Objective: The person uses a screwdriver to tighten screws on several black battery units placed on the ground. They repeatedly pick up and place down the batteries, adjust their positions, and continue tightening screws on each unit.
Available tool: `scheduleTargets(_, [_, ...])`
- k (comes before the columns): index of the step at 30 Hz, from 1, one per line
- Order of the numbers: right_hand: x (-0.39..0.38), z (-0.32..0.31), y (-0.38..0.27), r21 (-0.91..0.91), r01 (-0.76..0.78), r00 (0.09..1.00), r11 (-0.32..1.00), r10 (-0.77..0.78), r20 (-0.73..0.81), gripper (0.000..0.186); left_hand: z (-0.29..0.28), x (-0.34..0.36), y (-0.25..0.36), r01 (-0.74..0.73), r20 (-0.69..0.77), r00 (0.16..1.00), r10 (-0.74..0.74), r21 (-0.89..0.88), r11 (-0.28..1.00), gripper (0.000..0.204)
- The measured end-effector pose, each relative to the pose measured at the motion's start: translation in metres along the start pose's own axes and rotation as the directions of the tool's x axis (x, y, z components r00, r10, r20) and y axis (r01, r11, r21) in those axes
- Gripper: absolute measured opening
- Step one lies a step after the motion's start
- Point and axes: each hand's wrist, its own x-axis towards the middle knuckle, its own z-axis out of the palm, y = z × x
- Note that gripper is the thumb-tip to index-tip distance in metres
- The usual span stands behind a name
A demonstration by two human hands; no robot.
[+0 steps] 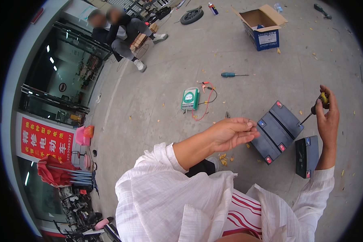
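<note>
My right hand (328,119) grips a screwdriver (324,97) by its yellow and black handle. Its shaft slants down to the left, and the tip appears to meet a blue-marked terminal at the corner of a row of dark grey batteries (275,128). Those batteries stand side by side with red and blue terminals at their ends. Just to their right, apart from the row, stands another dark battery (312,155). Over the row's left edge is my left hand (236,132), fingers curled and thumb tip near them; anything pinched there is too small to make out.
Ahead on the concrete lie a green tester (190,99) with red and black clip leads and a teal screwdriver (228,75). Farther off are an open blue carton (266,39), a wheel (191,16), a spray can (213,9) and a seated person (123,38). A folded red umbrella (54,171) is at left.
</note>
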Motion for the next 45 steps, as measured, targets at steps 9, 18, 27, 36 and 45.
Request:
scheduleTargets(9, [0.004,-0.009,-0.003,-0.197,0.120,0.993,0.973,-0.116,0.034,0.035,-0.003,0.000,-0.002,0.010,-0.004,1.000,-0.010,-0.001,1.000,0.021])
scheduleTargets(18, [0.002,-0.006,-0.013,-0.085,0.038,0.998,0.996,-0.033,0.062,0.031,-0.008,-0.004,-0.002,0.041,-0.066,0.997,-0.038,0.038,0.998,0.022])
scheduleTargets(27, [0.008,-0.013,-0.009,-0.181,0.063,0.987,0.981,-0.088,-0.135,0.028,0.011,0.000,0.011,0.142,-0.087,0.987,-0.138,0.052,0.988,0.020])
scheduleTargets(36, [-0.010,-0.023,0.008,-0.265,0.109,0.989,0.958,-0.132,-0.072,0.030,0.022,0.000,-0.025,0.147,-0.214,0.969,-0.121,0.106,0.984,0.023])
scheduleTargets(45, [0.006,-0.010,-0.013,-0.291,0.079,0.997,0.953,-0.080,0.009,0.028,0.024,0.008,-0.001,0.111,-0.259,0.963,-0.071,0.145,0.983,0.027])
